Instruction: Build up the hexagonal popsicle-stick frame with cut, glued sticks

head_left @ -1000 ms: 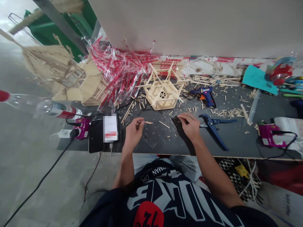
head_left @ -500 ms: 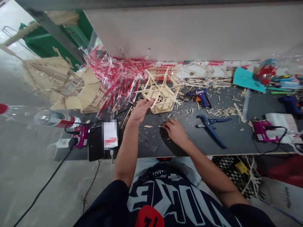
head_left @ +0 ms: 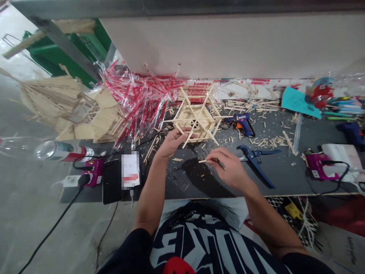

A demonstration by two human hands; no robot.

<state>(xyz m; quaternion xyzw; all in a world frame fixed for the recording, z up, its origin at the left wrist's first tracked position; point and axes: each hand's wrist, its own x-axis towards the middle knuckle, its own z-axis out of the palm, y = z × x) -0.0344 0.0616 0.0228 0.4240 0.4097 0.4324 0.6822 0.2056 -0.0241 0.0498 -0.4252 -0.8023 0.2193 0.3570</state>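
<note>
My left hand (head_left: 172, 142) grips the near left edge of a hexagonal model made of thin wooden sticks (head_left: 205, 131), with spokes meeting at a small wheel-shaped hub. The model is tilted toward me over the dark tabletop. To its lower right, my right hand (head_left: 228, 167) pinches a short wooden stick (head_left: 202, 161) between thumb and fingers, its free end pointing left. More short sticks (head_left: 178, 160) and a clear plastic ruler (head_left: 179, 180) lie on the table between my forearms. A blue pipe cutter (head_left: 258, 165) rests just right of my right hand.
Behind the model lie a blue glue gun (head_left: 242, 123), scattered stick offcuts (head_left: 265, 140) and a heap of red-and-clear wrappers (head_left: 142, 95). A larger stick model (head_left: 99, 118), bottle (head_left: 62, 151), phone (head_left: 111, 182) and purple power adapter (head_left: 95, 171) are at left. Another purple adapter (head_left: 319, 165) sits right.
My right hand has lifted from the tabletop and moved right, carrying the short stick. My left hand has tipped the hexagonal model so its spoked top faces me.
</note>
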